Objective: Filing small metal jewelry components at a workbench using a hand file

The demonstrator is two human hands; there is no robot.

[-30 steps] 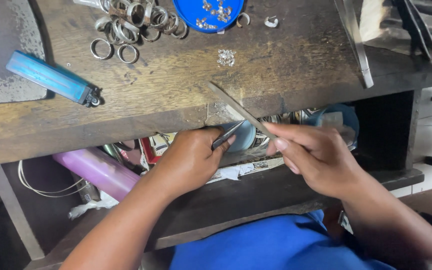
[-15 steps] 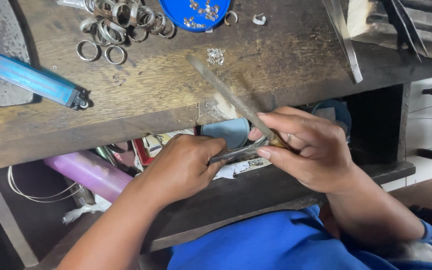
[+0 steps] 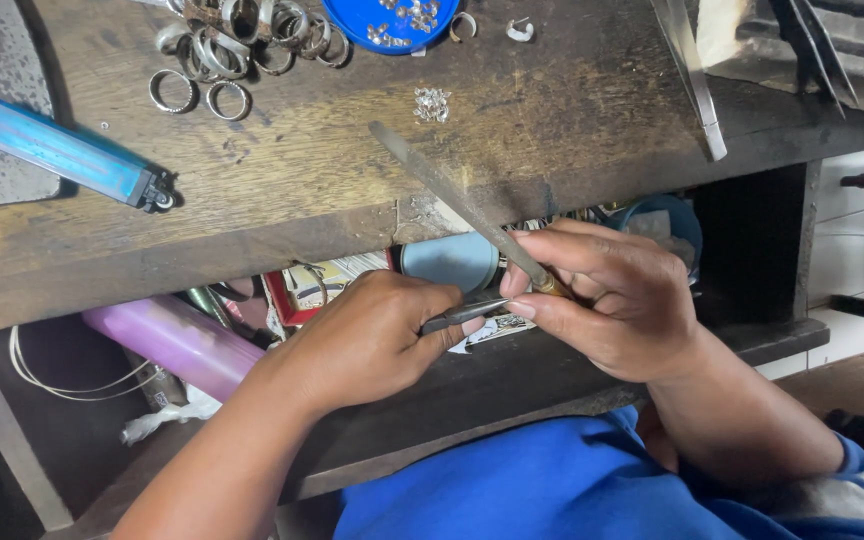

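Note:
My right hand point(image 3: 612, 300) grips a long grey metal file point(image 3: 452, 195) by its lower end, and the file slants up and left over the edge of the wooden bench point(image 3: 302, 200). My left hand point(image 3: 372, 335) is closed on a small dark metal tool point(image 3: 464, 313) whose tip meets my right fingers below the file. Whatever small piece sits at that tip is hidden by my fingers. Both hands work just under the bench's front edge, above an open drawer point(image 3: 472, 380).
On the bench lie several metal rings point(image 3: 232, 40), a blue dish point(image 3: 387, 22) of small bits, a blue lighter point(image 3: 67, 152) and a tiny silver cluster point(image 3: 432, 103). The drawer holds a pink bottle point(image 3: 172, 345), a blue round tin point(image 3: 452, 262) and papers. A metal strip point(image 3: 690, 70) lies at the right.
The file has slid up and left across the bench edge, and my right hand moved with it. My left hand stays on the small tool near the same spot.

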